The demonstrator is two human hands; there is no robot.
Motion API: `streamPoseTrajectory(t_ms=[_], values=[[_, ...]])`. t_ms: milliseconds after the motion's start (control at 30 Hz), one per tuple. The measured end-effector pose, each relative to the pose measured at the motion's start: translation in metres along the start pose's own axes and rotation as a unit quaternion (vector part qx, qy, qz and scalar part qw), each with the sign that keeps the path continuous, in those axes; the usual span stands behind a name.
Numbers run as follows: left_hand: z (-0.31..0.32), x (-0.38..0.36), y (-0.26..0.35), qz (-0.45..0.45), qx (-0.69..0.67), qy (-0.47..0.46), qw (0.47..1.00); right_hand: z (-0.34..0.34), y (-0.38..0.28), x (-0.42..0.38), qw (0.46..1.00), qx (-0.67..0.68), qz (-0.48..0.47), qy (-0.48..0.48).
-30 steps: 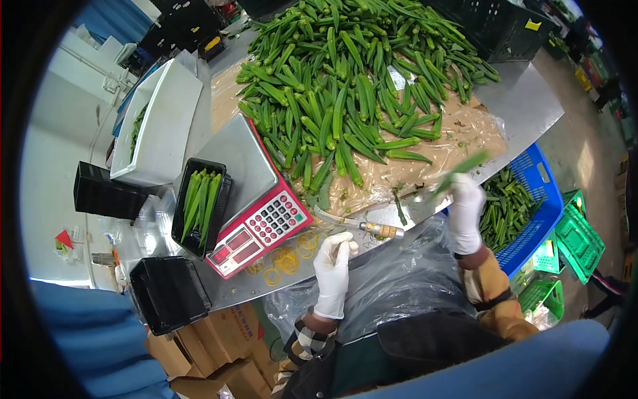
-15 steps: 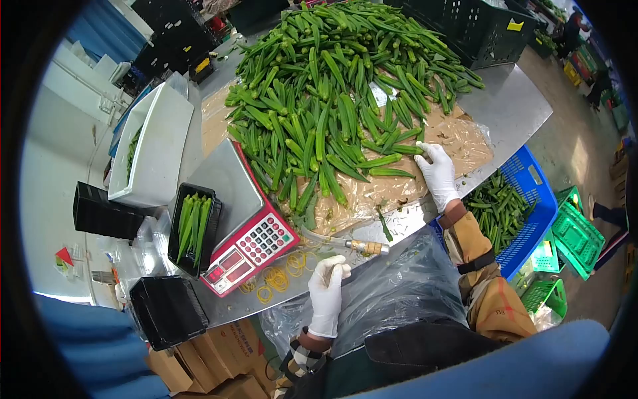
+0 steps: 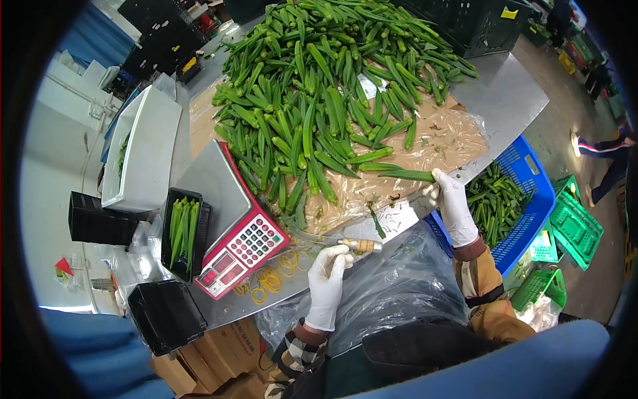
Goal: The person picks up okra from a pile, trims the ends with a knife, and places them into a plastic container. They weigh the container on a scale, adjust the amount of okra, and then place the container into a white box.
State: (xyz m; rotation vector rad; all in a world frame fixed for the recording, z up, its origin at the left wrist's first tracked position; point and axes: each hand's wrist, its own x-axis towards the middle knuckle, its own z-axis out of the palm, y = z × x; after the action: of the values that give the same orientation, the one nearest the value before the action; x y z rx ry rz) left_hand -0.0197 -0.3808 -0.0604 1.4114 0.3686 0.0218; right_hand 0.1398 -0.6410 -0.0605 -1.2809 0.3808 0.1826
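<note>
My right hand (image 3: pixel 454 209), in a white glove, pinches one okra pod (image 3: pixel 409 175) by its stem end at the right edge of the brown sheet. The pod points left, over the sheet. A large okra pile (image 3: pixel 312 100) spreads beyond it. My left hand (image 3: pixel 325 282), also gloved, is closed with thumb and fingers curled together near the table's front edge; whether anything is in them is hidden. Just above these fingers lies a tool with a wooden-looking handle (image 3: pixel 360 245) and a pale, curved part.
A red scale (image 3: pixel 242 249) stands to the left, beside a black tray of okra (image 3: pixel 199 249) and yellow rubber bands (image 3: pixel 269 279). A blue basket (image 3: pixel 546 193) with okra is at the right. A white box (image 3: pixel 156 143) and a dark crate (image 3: pixel 488 30) sit farther back.
My right hand has moved slightly right and down and now holds an okra pod clear of the pile's edge. My left hand stays closed, nearer the wooden-handled tool.
</note>
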Motion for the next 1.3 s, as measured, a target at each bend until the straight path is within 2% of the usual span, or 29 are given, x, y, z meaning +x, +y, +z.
streamPoseTrajectory(t_ms=[67, 167, 333, 433, 467, 533, 600, 700, 733, 767, 800, 867, 967, 1067, 1167, 1200, 1267, 1300], values=[[0.005, 0.000, 0.006, 0.020, -0.005, 0.014, 1.000, 0.006, 0.005, -0.004, 1.000, -0.006, 0.009, -0.027], [0.009, 0.001, 0.018, 0.111, 0.086, 0.045, 0.989, 0.025, 0.002, -0.017, 0.999, -0.027, 0.007, -0.045], [0.015, 0.004, 0.030, 0.130, 0.102, 0.028, 0.986, 0.028, -0.002, -0.026, 0.993, -0.091, -0.031, -0.076], [0.015, 0.003, 0.023, 0.119, 0.090, 0.026, 0.988, 0.004, -0.017, -0.022, 0.985, -0.107, -0.081, -0.104], [0.014, 0.002, 0.021, 0.115, 0.086, 0.027, 0.989, -0.015, -0.017, -0.016, 0.981, 0.111, -0.052, -0.150], [0.011, 0.002, 0.018, 0.098, 0.080, 0.034, 0.991, -0.046, -0.039, -0.015, 0.907, 0.285, -0.081, -0.300], [0.009, 0.001, 0.014, 0.081, 0.067, 0.037, 0.994, -0.064, -0.051, -0.013, 0.899, 0.221, -0.129, -0.355], [0.011, 0.004, 0.011, 0.069, 0.050, 0.035, 0.996, -0.051, -0.037, -0.007, 0.931, 0.081, -0.150, -0.323], [0.012, 0.003, 0.012, 0.069, 0.053, 0.037, 0.996, -0.028, -0.041, -0.012, 0.933, 0.034, -0.151, -0.324], [0.013, 0.002, 0.012, 0.070, 0.056, 0.039, 0.995, -0.011, -0.042, -0.011, 0.953, -0.094, -0.094, -0.272], [0.013, 0.001, 0.011, 0.068, 0.054, 0.040, 0.995, 0.003, -0.043, -0.008, 0.951, -0.220, -0.035, -0.214], [0.011, -0.001, 0.011, 0.065, 0.053, 0.041, 0.996, 0.029, -0.001, 0.022, 0.887, -0.334, -0.288, -0.137], [0.008, -0.004, 0.008, 0.063, 0.061, 0.050, 0.995, 0.061, 0.007, 0.053, 0.786, -0.456, -0.416, -0.018], [0.009, -0.006, 0.009, 0.060, 0.049, 0.049, 0.996, 0.064, 0.013, 0.072, 0.761, -0.514, -0.395, -0.032], [0.009, -0.003, 0.018, 0.100, 0.175, 0.045, 0.978, 0.062, 0.004, 0.046, 0.807, -0.474, -0.350, -0.040], [0.010, 0.001, 0.024, 0.202, 0.259, 0.046, 0.943, 0.061, 0.000, 0.035, 0.825, -0.457, -0.330, -0.042], [0.018, 0.016, 0.043, 0.391, 0.410, 0.051, 0.823, 0.061, -0.006, 0.004, 0.836, -0.416, -0.349, -0.076], [0.024, 0.023, 0.056, 0.418, 0.432, 0.044, 0.798, 0.064, -0.007, -0.011, 0.847, -0.368, -0.363, -0.125]])
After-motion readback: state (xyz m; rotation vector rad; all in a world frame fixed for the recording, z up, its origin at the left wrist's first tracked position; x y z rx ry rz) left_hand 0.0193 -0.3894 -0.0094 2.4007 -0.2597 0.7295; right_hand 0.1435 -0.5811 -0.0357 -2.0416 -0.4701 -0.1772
